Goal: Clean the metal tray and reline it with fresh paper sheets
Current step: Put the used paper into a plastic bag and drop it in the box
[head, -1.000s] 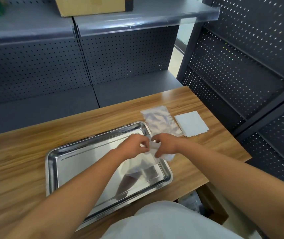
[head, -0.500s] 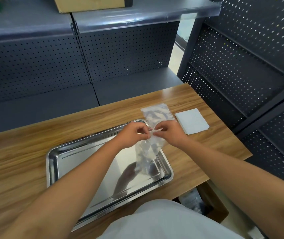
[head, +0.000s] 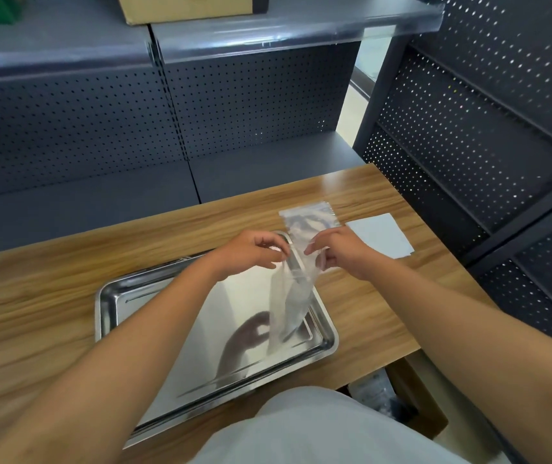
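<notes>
Wooden table [head: 50,289], tray [head: 107,306] partly arm-hidden, left hand [head: 251,249], right hand [head: 338,249] pinching clear bag [head: 289,303]

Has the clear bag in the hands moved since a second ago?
Yes. The clear bag was bunched small between the hands; it now hangs unfolded down toward the metal tray.
</notes>
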Demonstrator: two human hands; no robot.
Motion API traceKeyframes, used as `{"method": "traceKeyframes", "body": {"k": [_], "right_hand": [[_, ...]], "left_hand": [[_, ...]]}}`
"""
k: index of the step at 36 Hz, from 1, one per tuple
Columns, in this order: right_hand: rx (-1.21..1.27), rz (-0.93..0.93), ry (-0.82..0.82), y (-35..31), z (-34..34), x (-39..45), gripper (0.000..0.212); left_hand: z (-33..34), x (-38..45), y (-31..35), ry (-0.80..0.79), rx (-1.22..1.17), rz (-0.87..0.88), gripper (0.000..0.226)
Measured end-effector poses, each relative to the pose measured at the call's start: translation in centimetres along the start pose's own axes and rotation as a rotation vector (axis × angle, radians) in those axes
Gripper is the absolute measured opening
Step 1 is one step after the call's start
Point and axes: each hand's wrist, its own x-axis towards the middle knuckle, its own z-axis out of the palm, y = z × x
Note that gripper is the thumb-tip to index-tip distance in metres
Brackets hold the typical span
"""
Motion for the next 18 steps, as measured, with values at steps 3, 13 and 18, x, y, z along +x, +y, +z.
{"method": "traceKeyframes", "body": {"k": [3, 13, 18], "right_hand": [[0.169, 0.051, -0.012, 0.3, 0.6, 0.1, 0.014], [0.345, 0.014, -0.187, 2.3, 0.6, 0.7, 0.016], [0.061, -0.098, -0.036, 2.2, 0.6, 1.0, 0.008]], "left_hand": [[0.7, -1.2, -0.8, -0.027, 0.028, -0.025, 0.046], [0.9, -2.3, -4.4, 0.499, 0.199, -0.058, 0.024], [-0.3, -3.2, -4.9, 0.566, 0.171, -0.084, 0.004]]}}
